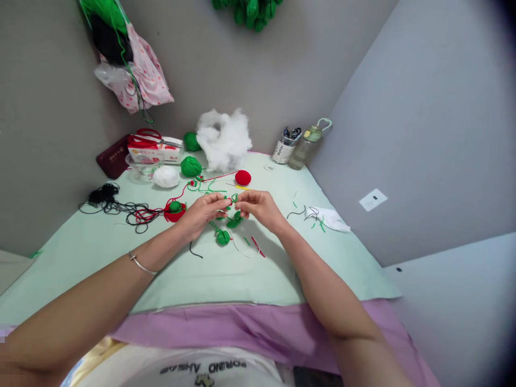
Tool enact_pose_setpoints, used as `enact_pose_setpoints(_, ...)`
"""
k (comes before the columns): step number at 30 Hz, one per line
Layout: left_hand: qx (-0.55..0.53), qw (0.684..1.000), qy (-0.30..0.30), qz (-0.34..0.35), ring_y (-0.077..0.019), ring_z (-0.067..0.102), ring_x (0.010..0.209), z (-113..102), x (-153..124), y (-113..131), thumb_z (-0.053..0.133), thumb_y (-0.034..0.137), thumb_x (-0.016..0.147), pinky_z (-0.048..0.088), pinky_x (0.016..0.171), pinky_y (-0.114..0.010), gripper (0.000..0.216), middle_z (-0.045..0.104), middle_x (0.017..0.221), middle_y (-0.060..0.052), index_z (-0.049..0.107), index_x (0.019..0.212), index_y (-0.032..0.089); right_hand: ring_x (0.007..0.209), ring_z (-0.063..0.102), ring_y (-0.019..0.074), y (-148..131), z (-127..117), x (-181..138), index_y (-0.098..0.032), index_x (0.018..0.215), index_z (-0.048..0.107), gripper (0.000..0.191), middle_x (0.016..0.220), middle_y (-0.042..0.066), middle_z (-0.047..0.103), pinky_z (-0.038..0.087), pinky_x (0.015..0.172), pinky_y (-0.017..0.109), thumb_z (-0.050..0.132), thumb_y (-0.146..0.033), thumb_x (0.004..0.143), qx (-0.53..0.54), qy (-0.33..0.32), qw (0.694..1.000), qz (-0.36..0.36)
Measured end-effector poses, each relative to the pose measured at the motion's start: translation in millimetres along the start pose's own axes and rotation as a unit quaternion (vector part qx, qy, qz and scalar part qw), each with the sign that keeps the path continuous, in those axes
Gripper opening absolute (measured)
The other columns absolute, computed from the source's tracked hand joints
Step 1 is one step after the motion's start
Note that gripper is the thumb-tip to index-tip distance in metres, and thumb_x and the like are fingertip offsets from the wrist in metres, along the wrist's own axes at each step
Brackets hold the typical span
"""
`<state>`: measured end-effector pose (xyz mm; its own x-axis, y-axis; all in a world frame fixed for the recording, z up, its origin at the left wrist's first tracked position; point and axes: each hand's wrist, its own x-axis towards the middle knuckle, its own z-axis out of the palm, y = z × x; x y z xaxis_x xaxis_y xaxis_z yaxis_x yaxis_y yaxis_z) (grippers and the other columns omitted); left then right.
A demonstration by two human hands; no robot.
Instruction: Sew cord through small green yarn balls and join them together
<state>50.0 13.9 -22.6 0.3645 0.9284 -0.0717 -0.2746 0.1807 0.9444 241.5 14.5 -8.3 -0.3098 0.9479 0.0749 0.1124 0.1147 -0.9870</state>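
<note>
My left hand point(203, 213) and my right hand point(260, 207) meet over the pale green cloth point(209, 269), fingertips pinched together on a strand of green yarn point(233, 199). Small green crocheted pieces point(222, 237) lie just under and in front of the hands. A red and green crocheted piece point(174, 210) sits left of my left hand, with red yarn trailing back from it. A thin bangle is on my left wrist.
Behind the hands lie a red ball point(243, 177), green yarn balls point(191, 166), a white ball point(166, 176), white stuffing point(224, 138), a tissue pack with red scissors point(150, 141), a pen cup point(284, 146) and a bottle point(305, 147). Black cord point(116, 204) lies left, crumpled white tissue point(328, 217) right.
</note>
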Motion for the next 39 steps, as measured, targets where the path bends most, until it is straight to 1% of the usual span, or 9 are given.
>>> enact_pose_setpoints(5, -0.109, 0.992, 0.035, 0.046, -0.0140, 0.064, 0.090, -6.1, 3.2, 6.9, 0.075, 0.016, 0.070, 0.052, 0.083, -0.027, 0.022, 0.067, 0.097, -0.004, 0.053, 0.068, 0.016, 0.052, 0.054, 0.0092, 5.1, -9.2, 3.2, -0.014, 0.079, 0.068, 0.022, 0.062, -0.001, 0.063, 0.043, 0.051, 0.023, 0.073, -0.034, 0.072, -0.035, 0.051, 0.998, 0.019)
enact_pose_setpoints(9, -0.107, 0.993, 0.018, 0.054, -0.0104, 0.061, 0.071, -6.6, -0.1, 13.6, 0.067, 0.013, 0.068, 0.048, 0.062, -0.022, 0.015, 0.067, 0.099, -0.004, 0.053, 0.073, 0.017, 0.048, 0.050, 0.0083, 7.5, -14.2, 4.8, -0.016, 0.073, 0.063, 0.025, 0.057, -0.002, 0.060, 0.038, 0.047, 0.022, 0.073, -0.038, 0.074, -0.049, 0.099, 0.994, 0.014)
enact_pose_setpoints(12, 0.058, 0.994, -0.001, 0.088, -0.0084, 0.050, 0.057, -2.0, -5.6, 12.9, 0.064, 0.017, 0.072, 0.037, 0.050, -0.023, 0.015, 0.065, 0.100, -0.003, 0.060, 0.086, 0.019, 0.046, 0.045, 0.0075, 4.1, -11.2, 2.5, -0.017, 0.069, 0.061, 0.030, 0.052, -0.004, 0.055, 0.036, 0.046, 0.022, 0.074, -0.043, 0.075, -0.050, 0.107, 0.993, -0.001)
enact_pose_setpoints(18, 0.361, 0.912, -0.057, 0.188, -0.0176, 0.057, 0.078, 4.4, -10.6, 1.6, 0.051, 0.037, 0.093, 0.043, 0.070, -0.029, 0.028, 0.062, 0.084, -0.004, 0.069, 0.084, 0.019, 0.054, 0.052, 0.0096, -4.8, 4.5, -7.0, -0.017, 0.084, 0.067, 0.029, 0.064, -0.002, 0.059, 0.042, 0.052, 0.023, 0.065, -0.045, 0.086, -0.043, 0.007, 0.997, -0.057)
enact_pose_setpoints(24, 0.196, 0.976, -0.062, 0.073, -0.0167, 0.054, 0.065, 6.3, -10.3, -0.1, 0.048, 0.036, 0.092, 0.042, 0.066, -0.029, 0.039, 0.058, 0.064, 0.000, 0.066, 0.120, 0.015, 0.062, 0.056, 0.0113, 7.2, 13.7, -11.5, -0.019, 0.104, 0.069, 0.021, 0.070, -0.001, 0.064, 0.043, 0.064, 0.024, 0.052, -0.028, 0.096, -0.263, 0.045, 0.947, -0.177)
enact_pose_setpoints(28, 0.141, 0.987, -0.002, 0.081, -0.0131, 0.045, 0.057, 3.8, -6.7, 0.4, 0.059, 0.044, 0.090, 0.038, 0.059, -0.026, 0.039, 0.050, 0.058, 0.003, 0.072, 0.113, 0.015, 0.072, 0.061, 0.0143, 12.1, 14.1, -8.8, -0.021, 0.096, 0.070, 0.025, 0.083, 0.003, 0.072, 0.039, 0.068, 0.025, 0.048, -0.033, 0.099, -0.402, 0.046, 0.890, -0.208)
enact_pose_setpoints(31, 0.091, 0.990, 0.043, 0.098, -0.0092, 0.042, 0.055, -1.0, -1.9, 1.0, 0.067, 0.044, 0.086, 0.035, 0.054, -0.023, 0.033, 0.057, 0.069, 0.001, 0.075, 0.102, 0.017, 0.085, 0.064, 0.0190, 13.1, -8.2, -0.2, -0.023, 0.096, 0.070, 0.030, 0.095, 0.007, 0.073, 0.040, 0.075, 0.028, 0.044, -0.037, 0.101, -0.484, 0.084, 0.858, -0.153)
enact_pose_setpoints(36, 0.067, 0.995, 0.029, 0.071, -0.0081, 0.046, 0.054, -2.7, 0.1, 1.1, 0.072, 0.047, 0.083, 0.036, 0.052, -0.022, 0.033, 0.057, 0.071, 0.001, 0.076, 0.096, 0.017, 0.103, 0.062, 0.0244, 24.1, -88.3, 9.5, -0.020, 0.113, 0.065, 0.028, 0.122, 0.013, 0.064, 0.041, 0.083, 0.032, 0.042, -0.030, 0.101, -0.577, 0.302, 0.753, 0.095)
enact_pose_setpoints(39, 0.092, 0.994, 0.010, 0.062, -0.0086, 0.046, 0.053, -0.4, -1.8, -0.4, 0.073, 0.048, 0.081, 0.036, 0.052, -0.023, 0.033, 0.058, 0.069, 0.000, 0.076, 0.087, 0.016, 0.115, 0.059, 0.0295, 37.0, -125.7, 6.6, -0.012, 0.127, 0.057, 0.038, 0.131, 0.021, 0.057, 0.042, 0.090, 0.038, 0.041, -0.035, 0.102, -0.580, 0.337, 0.710, 0.214)
